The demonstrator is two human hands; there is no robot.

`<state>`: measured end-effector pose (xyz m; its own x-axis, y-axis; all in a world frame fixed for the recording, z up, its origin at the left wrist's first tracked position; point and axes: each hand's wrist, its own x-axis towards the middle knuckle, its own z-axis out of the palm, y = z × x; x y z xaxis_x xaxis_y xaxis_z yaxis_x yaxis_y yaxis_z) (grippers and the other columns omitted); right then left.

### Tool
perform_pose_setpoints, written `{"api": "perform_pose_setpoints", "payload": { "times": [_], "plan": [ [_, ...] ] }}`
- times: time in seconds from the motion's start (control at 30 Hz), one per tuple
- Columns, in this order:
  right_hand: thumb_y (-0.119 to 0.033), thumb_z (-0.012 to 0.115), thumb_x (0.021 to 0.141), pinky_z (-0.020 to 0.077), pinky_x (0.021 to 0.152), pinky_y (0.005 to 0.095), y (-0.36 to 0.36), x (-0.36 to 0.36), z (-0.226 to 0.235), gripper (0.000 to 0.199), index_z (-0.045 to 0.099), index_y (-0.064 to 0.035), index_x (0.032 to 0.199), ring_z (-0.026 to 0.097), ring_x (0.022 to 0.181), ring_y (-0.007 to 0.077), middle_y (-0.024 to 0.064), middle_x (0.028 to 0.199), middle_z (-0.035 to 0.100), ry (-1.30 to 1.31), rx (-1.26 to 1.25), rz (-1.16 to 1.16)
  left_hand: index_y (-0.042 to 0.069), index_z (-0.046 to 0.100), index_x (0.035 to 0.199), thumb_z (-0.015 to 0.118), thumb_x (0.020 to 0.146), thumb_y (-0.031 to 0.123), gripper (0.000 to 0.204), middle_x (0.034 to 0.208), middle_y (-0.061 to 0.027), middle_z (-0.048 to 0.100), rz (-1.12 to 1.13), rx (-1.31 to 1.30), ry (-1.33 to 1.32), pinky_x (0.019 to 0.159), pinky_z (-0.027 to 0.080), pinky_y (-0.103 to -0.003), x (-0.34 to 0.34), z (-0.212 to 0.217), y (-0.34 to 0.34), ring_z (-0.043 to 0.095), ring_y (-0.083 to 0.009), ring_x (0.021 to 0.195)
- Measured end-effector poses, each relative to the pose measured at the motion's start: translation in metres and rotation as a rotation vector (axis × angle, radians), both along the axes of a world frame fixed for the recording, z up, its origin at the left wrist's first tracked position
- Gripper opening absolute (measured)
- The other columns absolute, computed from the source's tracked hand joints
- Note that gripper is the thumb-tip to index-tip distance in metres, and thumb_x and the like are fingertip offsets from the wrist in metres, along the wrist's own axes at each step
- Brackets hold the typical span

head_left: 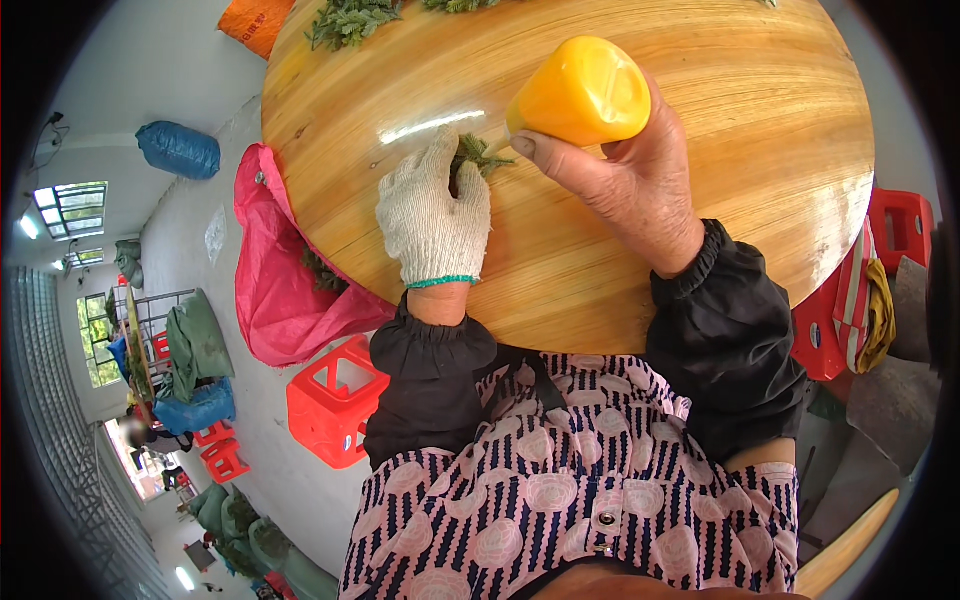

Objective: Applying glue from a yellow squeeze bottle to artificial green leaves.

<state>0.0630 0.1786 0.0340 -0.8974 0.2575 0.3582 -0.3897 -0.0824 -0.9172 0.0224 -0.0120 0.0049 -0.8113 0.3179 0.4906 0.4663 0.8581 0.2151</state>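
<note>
While the person's black sleeves come in from the near edge, the gloved left hand [433, 212] rests on the round wooden tabletop [740, 130], its fingers clenched on a green sprig [482, 156] near the middle. Just right of it, the bare right hand [625, 175] grips a yellow plastic handle [583, 92], and more green sprigs [350, 20] lie at the far edge.

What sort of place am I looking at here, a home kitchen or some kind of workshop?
Probably a plain sorting or processing workroom rather than a kitchen. A round wooden table carries green sprigs, bulging sacks lie on the bare concrete floor, and red plastic stools stand about.
</note>
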Motion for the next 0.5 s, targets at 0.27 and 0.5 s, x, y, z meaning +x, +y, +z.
{"api": "perform_pose_setpoints", "payload": {
  "times": [0.27,0.5],
  "plan": [
    [-0.006,0.088,0.080,0.0561,0.092,0.0313,0.0045,0.0012,0.0049,0.054,0.060,0.0009,0.126,0.069,0.102,0.0136,0.0060,0.111,0.073,-0.018,-0.026,0.011,0.004,0.075,0.117,0.075,0.085,0.013,0.033,0.103,-0.0154,0.075,0.007,0.016,0.016,0.093,0.052,-0.044,-0.0011,-0.0034,-0.0003,0.070,-0.0336,0.097],
    [-0.007,0.089,0.079,0.0560,0.093,0.0318,0.0018,0.0004,0.0031,0.055,0.060,0.0008,0.125,0.069,0.102,0.0137,0.0063,0.111,0.073,-0.008,-0.018,0.000,0.005,0.074,0.118,0.075,0.085,0.014,0.034,0.104,-0.0160,0.075,-0.004,0.012,0.017,0.093,0.052,-0.044,-0.0014,-0.0039,-0.0003,0.070,-0.0343,0.098]
  ]
}}
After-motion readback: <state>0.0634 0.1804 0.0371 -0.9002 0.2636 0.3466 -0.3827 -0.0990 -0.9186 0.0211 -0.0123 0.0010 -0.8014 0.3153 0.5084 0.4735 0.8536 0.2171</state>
